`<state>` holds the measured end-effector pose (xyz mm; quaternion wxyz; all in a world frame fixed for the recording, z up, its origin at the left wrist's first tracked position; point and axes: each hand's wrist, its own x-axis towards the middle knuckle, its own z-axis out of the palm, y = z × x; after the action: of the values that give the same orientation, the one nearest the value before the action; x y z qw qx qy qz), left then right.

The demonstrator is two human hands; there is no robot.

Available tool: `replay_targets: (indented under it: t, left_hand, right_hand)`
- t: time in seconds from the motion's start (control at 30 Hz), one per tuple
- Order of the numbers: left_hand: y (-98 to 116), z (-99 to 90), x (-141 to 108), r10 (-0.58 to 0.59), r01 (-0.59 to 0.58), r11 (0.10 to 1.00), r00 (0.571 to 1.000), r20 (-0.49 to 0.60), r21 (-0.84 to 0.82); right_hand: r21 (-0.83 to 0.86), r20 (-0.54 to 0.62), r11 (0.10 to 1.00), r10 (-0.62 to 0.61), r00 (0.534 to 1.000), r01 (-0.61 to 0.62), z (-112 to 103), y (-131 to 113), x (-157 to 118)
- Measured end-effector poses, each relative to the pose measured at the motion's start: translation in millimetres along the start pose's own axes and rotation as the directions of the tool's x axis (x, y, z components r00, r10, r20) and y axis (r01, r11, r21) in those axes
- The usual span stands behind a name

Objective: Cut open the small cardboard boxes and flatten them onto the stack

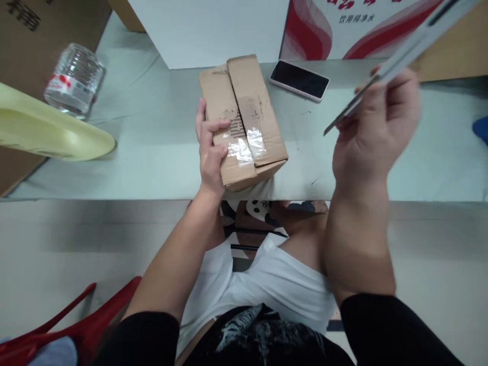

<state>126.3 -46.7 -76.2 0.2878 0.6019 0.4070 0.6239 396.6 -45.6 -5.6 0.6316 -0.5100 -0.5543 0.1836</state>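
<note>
Pale table (152, 173), phone (299, 81) beside carton (263, 112).

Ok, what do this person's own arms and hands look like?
The left hand and right hand are ungloved, with no watch showing. Plain black sleeves end around the elbows; below them the forearms are uncovered.

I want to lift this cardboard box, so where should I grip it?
Probably by the two long sides of the cardboard box, straight and opposite: the left hand is on the left one, so come from the right once the right hand is free. I'd avoid the top flaps, joined by tape.
</note>
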Motion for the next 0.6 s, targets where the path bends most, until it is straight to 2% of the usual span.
replay_targets:
  t: [0.07, 0.17, 0.27, 0.43, 0.6]
  left_hand:
    - [4, 7.8, -6, 0.034, -0.034, 0.999, 0.999, -0.036, 0.006]
    - [10, 14.4, -11, 0.038, -0.035, 0.998, 0.997, -0.067, 0.047]
    - [10, 16.9, -12, 0.068, -0.065, 0.997, 0.996, -0.062, 0.053]
    - [6, 24.5, -12, 0.079, -0.078, 0.996, 0.996, -0.050, 0.034]
    - [6, 29.7, -10, 0.050, -0.048, 0.997, 0.998, -0.025, 0.058]
  right_hand:
    - [-0.059, -0.049, 0.994, -0.089, 0.995, 0.087, 2, -29, -7]
    - [-0.114, -0.019, 0.977, -0.183, 0.983, 0.179, 8, -55, -21]
    - [-0.069, 0.023, 0.977, -0.201, 0.979, 0.202, 14, -57, -30]
    - [0.103, 0.065, 0.981, -0.173, 0.983, 0.166, 15, -52, -33]
    - [-0.031, 0.151, 0.993, -0.111, 0.982, 0.117, 17, -61, -33]
